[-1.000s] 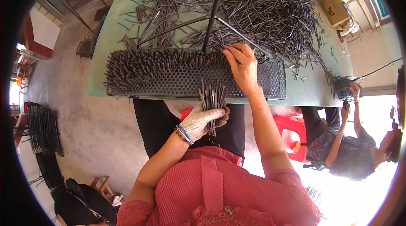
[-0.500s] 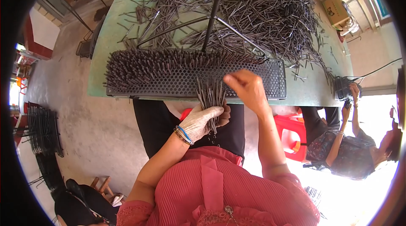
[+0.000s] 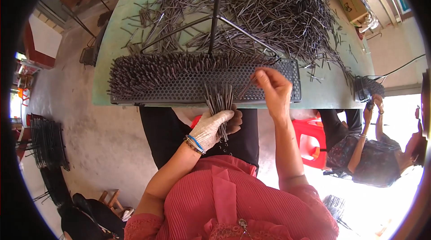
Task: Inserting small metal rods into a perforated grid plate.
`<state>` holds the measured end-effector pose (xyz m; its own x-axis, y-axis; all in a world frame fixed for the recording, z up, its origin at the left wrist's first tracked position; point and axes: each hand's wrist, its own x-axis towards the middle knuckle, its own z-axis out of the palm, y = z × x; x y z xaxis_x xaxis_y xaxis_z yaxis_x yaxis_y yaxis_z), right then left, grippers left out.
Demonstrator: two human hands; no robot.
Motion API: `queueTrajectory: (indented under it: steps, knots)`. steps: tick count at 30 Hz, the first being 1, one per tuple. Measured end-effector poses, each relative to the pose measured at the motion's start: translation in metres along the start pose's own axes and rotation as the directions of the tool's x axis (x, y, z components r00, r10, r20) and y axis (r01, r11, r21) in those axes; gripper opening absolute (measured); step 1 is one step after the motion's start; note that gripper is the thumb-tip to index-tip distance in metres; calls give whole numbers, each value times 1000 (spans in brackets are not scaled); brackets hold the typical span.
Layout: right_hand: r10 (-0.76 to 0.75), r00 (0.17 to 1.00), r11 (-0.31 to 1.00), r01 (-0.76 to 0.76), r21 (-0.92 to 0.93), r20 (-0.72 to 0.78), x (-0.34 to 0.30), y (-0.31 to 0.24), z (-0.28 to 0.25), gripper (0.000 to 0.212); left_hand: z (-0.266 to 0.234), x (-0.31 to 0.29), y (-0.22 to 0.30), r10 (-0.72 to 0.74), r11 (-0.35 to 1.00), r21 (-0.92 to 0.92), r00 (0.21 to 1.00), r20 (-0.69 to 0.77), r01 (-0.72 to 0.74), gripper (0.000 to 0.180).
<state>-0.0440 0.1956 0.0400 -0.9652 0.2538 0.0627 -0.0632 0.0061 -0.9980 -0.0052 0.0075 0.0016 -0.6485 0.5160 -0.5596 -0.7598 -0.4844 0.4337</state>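
My left hand [image 3: 217, 121], in a pale work glove, is wrapped round a bundle of thin dark rods [image 3: 217, 98]. The bundle stands up from the glove at the near edge of a long black perforated panel [image 3: 188, 85]. Rods stand packed in the panel's holes at the left [image 3: 143, 76] and along its far side; the near middle and right show open holes. Over the right part, my bare right hand [image 3: 273, 86] pinches a thin dark rod [image 3: 246, 88] between thumb and fingers, its lower end pointing down towards the holes.
A large heap of loose dark rods [image 3: 278, 11] covers the far part of the green table [image 3: 105, 60]. A black metal stand [image 3: 214, 24] rises behind the panel. At the right, another person [image 3: 372, 154] handles a similar black piece [image 3: 370, 88] near a red stool [image 3: 310, 143].
My right hand has shifted slightly right, and a rod now shows in its fingers. The left hand keeps its bundle. The whole view has shifted a little.
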Motion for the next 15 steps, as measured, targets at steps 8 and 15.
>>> queueTrajectory:
  steps: [8,15]
  knots:
    - [-372,923,848,294,-441,-99,50,26,2,17,3,4,-4,-12,999,30,1000,14,11,20]
    - [-437,900,783,382,-491,4,51,22,0,16,-1,4,-3,-28,998,54,999,16,27,22]
